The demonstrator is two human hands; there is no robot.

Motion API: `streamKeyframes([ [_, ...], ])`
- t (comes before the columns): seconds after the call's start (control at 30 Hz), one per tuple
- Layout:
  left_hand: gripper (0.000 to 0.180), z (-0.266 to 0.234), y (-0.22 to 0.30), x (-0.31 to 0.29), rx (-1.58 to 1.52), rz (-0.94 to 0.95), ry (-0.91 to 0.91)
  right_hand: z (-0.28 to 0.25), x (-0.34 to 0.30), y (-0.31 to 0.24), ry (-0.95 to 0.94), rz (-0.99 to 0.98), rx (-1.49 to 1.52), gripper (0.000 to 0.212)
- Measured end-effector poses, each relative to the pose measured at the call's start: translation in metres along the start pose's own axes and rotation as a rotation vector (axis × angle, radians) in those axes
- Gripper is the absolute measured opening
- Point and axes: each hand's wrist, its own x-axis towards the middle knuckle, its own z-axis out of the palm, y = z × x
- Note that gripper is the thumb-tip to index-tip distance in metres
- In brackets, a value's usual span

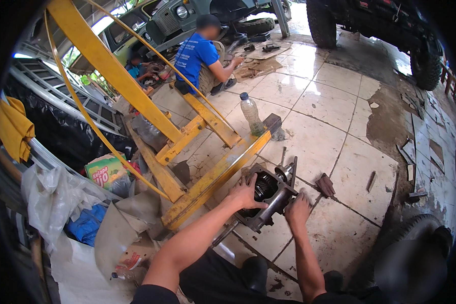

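Note:
A dark metal gearbox rests on the tiled floor in front of me, its top uncovered. Toothed gears show inside, and another gear sits at its far end. My left hand grips the housing's left rim, thumb reaching over the opening. At the right end of the housing, my right hand is closed with fingers bent against the flange; whatever they hold is hidden. A metal bar lies at the near left side of the gearbox. Just beyond it is a thin rod.
A yellow steel frame stands close on the left, with a plastic bottle at its end. A brown folded piece lies to the right. One person in blue sits farther back. A tyre is at lower right.

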Motion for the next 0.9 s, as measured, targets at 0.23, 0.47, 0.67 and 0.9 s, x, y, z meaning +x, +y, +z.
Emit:
streamKeyframes([
  [0.23,0.148,0.009,-0.008,-0.004,-0.02,0.009,-0.004,0.012,-0.021,-0.019,0.105,0.048,0.182,0.072],
  [0.47,0.152,0.021,0.004,-0.006,0.032,-0.019,0.039,0.026,-0.055,-0.025,-0.029,-0.099,0.056,0.062],
  [0.67,0.156,0.015,0.01,0.0,0.037,-0.07,0.019,0.014,-0.069,-0.003,-0.119,-0.342,-0.01,0.063],
  [0.9,0.158,-0.002,0.026,0.017,0.197,-0.203,-0.253,0.013,-0.076,0.001,-0.093,-0.327,-0.009,0.062],
])
